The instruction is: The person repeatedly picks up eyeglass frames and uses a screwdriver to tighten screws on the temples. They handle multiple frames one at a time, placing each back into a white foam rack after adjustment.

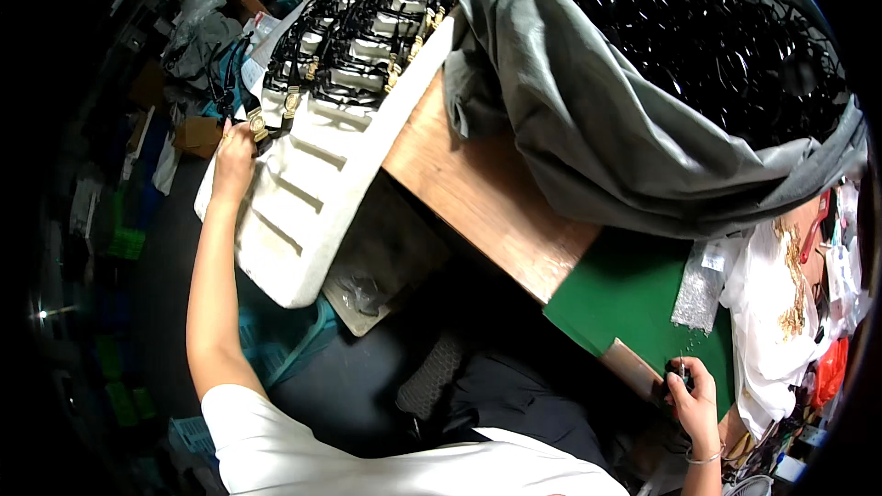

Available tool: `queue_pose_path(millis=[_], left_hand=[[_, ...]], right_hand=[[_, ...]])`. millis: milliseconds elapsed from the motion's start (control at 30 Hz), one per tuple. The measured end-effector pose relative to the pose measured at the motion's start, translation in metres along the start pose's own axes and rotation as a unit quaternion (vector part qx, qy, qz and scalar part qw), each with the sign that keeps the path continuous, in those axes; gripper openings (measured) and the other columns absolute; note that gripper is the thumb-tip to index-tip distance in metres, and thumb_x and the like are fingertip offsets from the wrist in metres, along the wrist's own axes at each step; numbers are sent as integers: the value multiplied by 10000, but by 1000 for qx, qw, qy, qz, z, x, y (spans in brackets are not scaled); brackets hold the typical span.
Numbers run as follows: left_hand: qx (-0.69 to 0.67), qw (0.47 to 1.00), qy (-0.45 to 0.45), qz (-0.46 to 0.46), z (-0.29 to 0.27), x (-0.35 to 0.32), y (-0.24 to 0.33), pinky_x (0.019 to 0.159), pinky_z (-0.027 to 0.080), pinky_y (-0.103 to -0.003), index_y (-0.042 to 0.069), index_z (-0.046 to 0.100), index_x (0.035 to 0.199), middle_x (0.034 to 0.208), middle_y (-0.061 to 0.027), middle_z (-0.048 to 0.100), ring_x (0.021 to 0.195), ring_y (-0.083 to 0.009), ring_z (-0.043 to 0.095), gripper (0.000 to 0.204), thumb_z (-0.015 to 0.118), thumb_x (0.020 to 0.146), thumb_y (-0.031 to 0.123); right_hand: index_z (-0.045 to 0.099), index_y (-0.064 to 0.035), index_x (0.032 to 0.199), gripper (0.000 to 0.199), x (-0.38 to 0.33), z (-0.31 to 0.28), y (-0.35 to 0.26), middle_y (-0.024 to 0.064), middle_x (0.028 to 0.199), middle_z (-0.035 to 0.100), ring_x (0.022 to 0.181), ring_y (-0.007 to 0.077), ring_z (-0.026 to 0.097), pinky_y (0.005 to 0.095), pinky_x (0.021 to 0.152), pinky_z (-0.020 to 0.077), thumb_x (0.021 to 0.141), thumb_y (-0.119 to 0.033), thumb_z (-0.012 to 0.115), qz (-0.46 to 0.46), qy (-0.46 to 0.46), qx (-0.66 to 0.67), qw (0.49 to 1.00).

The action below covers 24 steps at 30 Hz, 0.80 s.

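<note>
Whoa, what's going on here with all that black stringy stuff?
Someone is handling it with both arms spread wide. Their left hand is at a gold piece on the side of a white slotted tray, where many black strands lie across the far part. Their right hand holds a small dark tool over a green mat. A big shiny black pile sits on grey cloth.

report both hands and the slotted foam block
Left hand at gold ornament, grip unclear. Right hand holding small dark-handled tool. White slotted foam block partly loaded with black cords. Grey cloth lies away from both hands.
</note>
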<state>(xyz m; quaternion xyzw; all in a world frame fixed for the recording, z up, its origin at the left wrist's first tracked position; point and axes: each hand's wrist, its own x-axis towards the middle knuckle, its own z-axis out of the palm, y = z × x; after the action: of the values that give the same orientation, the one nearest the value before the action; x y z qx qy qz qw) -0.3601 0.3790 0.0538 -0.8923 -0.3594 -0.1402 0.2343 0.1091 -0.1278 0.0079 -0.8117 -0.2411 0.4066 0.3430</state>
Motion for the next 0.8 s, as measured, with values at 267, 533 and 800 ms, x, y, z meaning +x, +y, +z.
queue_pose_path(millis=[267, 533, 800], left_hand=[[23, 999, -41, -23, 91, 31, -68, 994, 266, -479, 75, 525, 960, 1050, -93, 543, 1134, -257, 428, 254, 479, 732, -27], [-82, 974, -91, -190, 15, 23, -16, 1008, 225, -467, 166, 303, 1309, 1330, -167, 307, 1255, -342, 229, 792, 680, 620, 68], [-468, 587, 172, -637, -5, -156, 81, 929, 353, -377, -73, 285, 1266, 1235, -208, 401, 1131, -294, 416, 675, 538, 833, 379]], right_hand=[[510, 5, 936, 155, -8, 22, -18, 4, 710, 495, 536, 47, 466, 185, 454, 407, 803, -54, 564, 14, 72, 9, 997], [512, 18, 938, 158, -13, 23, -23, -5, 701, 487, 539, 49, 458, 185, 464, 392, 802, -43, 563, 0, 92, -5, 996], [528, 16, 959, 204, -10, 12, -31, 20, 747, 514, 555, 58, 484, 192, 487, 414, 780, -59, 590, -40, 54, 16, 998]])
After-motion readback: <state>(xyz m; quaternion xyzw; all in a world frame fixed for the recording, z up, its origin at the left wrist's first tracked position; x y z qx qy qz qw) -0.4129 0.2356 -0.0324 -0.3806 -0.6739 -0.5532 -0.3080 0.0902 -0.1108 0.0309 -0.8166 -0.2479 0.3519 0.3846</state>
